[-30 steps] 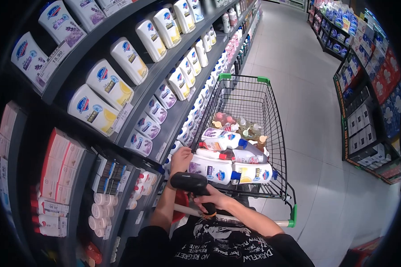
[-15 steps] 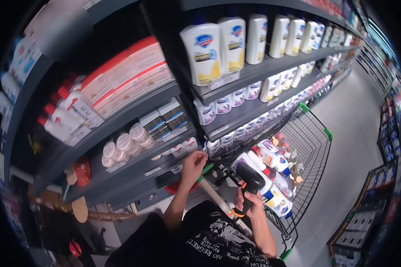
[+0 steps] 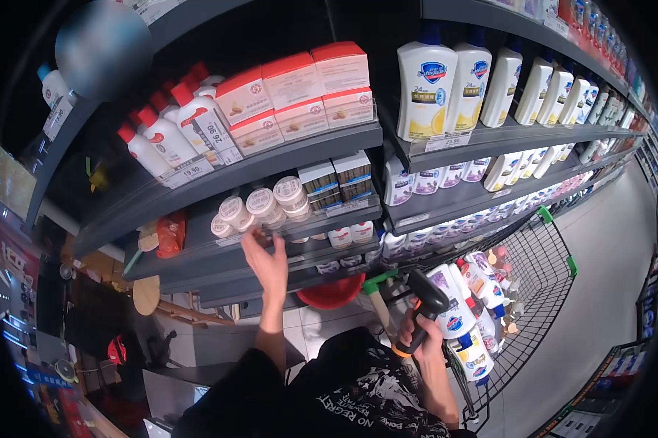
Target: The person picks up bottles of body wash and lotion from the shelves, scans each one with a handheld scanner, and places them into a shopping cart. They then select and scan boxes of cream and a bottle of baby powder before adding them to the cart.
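Note:
My left hand is raised in front of the shelf, thumb and fingers apart with nothing in them. Its fingertips overlap the shelf edge just below a cluster of round, pale-pink lidded jars. My right hand grips the handle of a black barcode scanner with orange trim, held upright over the shopping cart's handle end. Just beyond the scanner, white Safeguard bottles and other pump bottles lie in the wire shopping cart with green corners.
Red-and-white boxes and red-capped bottles stand on the shelf above the jars. Dark boxes sit beside the jars. Safeguard bottles line the right shelves. A red basin is on the floor, a wooden stool at left.
My view has turned left. My left hand has moved from beside the cart handle to the jars, its fingers spreading. My right hand still holds the scanner.

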Demonstrator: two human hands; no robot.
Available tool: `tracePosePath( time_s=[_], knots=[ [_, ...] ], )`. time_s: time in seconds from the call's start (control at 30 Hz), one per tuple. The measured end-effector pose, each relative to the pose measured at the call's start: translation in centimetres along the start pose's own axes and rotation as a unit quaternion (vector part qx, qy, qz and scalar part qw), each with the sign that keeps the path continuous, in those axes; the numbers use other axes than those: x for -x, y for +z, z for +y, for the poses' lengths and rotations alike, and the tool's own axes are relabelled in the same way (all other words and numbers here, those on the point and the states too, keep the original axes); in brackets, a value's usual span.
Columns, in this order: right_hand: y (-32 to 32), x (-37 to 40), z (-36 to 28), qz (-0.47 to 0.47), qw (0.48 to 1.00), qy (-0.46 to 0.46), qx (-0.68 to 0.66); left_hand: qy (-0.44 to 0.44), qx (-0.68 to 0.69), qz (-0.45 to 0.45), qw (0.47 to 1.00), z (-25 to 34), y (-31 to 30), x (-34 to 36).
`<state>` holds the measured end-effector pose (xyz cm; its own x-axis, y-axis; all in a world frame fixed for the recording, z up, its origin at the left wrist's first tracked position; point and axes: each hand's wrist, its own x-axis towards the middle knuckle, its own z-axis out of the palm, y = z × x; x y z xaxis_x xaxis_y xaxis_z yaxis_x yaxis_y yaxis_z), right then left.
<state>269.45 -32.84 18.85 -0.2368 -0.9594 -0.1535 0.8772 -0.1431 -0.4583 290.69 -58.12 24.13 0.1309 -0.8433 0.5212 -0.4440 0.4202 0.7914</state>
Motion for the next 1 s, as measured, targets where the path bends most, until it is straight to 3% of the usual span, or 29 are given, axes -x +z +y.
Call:
tracePosePath(
  time_s=[0.1,0.13,0.2,0.57,0.67,0.73,0.8,0.9,0.93,1.0],
  knots=[
    [0.2,0.2,-0.1,0.003,1.0,0.007,-0.009,0.08,-0.164,0.037,0.983,0.4,0.0,-2.7],
    [0.3,0.2,-0.2,0.008,1.0,0.007,-0.011,0.084,-0.164,0.036,0.982,0.6,0.2,-3.0],
    [0.4,0.3,-0.4,0.005,1.0,0.002,-0.012,-0.007,-0.188,-0.016,0.982,1.5,0.6,-3.5],
    [1.2,0.7,-0.6,0.011,0.999,-0.012,0.041,-0.042,-0.168,0.079,0.982,-0.5,3.9,-3.7],
    [1.0,0.7,-0.4,0.015,0.999,-0.008,0.037,-0.023,-0.121,0.102,0.987,-1.6,3.8,-3.4],
    [1.2,0.6,-0.5,0.012,0.999,-0.014,0.042,0.073,-0.097,0.144,0.982,-1.8,3.3,-3.0],
    [1.1,0.5,-0.5,0.012,0.999,-0.017,0.038,0.08,-0.079,0.131,0.985,-0.8,2.5,-2.6],
    [1.2,0.4,-0.5,0.009,1.0,-0.016,0.018,-0.015,0.234,0.033,0.971,2.3,1.6,-0.9],
    [1.2,0.5,-0.6,0.007,1.0,-0.016,0.002,-0.018,0.235,0.029,0.972,2.9,1.7,0.2],
    [1.5,0.4,-0.6,0.012,1.0,-0.014,-0.006,-0.146,0.427,-0.108,0.886,3.7,2.3,2.3]
  ],
)
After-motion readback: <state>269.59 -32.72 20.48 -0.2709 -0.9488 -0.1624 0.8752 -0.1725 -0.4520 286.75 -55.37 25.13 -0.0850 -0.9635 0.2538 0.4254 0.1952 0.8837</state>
